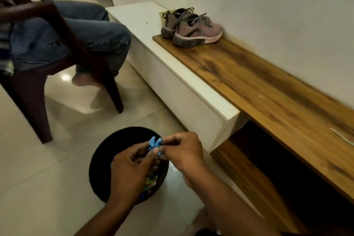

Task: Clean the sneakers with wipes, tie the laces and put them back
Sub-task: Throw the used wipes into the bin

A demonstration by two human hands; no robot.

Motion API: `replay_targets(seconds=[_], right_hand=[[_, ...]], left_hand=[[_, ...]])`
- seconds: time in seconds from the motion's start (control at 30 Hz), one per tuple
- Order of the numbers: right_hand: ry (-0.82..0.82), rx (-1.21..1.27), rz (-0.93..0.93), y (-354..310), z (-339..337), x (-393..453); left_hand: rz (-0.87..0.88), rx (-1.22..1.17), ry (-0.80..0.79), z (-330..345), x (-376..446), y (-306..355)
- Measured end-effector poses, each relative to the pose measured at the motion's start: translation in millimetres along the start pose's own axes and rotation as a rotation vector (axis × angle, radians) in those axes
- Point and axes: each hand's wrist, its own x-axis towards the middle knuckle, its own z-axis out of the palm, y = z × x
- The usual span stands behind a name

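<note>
1. The left hand [132, 166] and right hand [183, 151] meet at about 6 o'clock in the view, fingertips pinching a small crumpled blue wipe [154, 144] between them. Both hands grasp it; neither is relaxed.
2. They hold it directly over a round black bin [99, 161] on the floor, which seems the reason for the position: the wipe looks used and bunched, ready to be dropped in. Colourful scraps show inside the bin under the left hand.
3. Out at 12 to 1 o'clock, well apart from the hands, the 2 sneakers [191, 27] stand side by side on the wooden bench top [268, 86], toes toward the wall. The laces look loosely drawn; whether they are knotted I cannot tell through the blur.
4. A white cabinet [172, 82] runs along the bench's near edge.
5. At 9 to 10 o'clock a seated person's jeans-clad legs [92, 32] rest on a dark chair [34, 90].
6. My judgement: wiping is finished or nearly so.
</note>
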Motion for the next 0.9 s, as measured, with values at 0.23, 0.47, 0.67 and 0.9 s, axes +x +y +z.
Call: replay_targets(seconds=[0.23,0.47,0.67,0.9], right_hand=[[-0.192,-0.189,0.016,63,56,9],[-0.362,-0.354,-0.068,89,64,4],[-0.337,-0.475,-0.151,83,58,3],[-0.228,-0.916,-0.508,49,31,-5]], left_hand=[[-0.146,0.218,0.074,-41,9,-73],[-0.157,0.455,0.070,-51,1,-97],[-0.203,0.459,0.099,-57,5,-90],[0.057,0.707,0.025,-58,16,-66]])
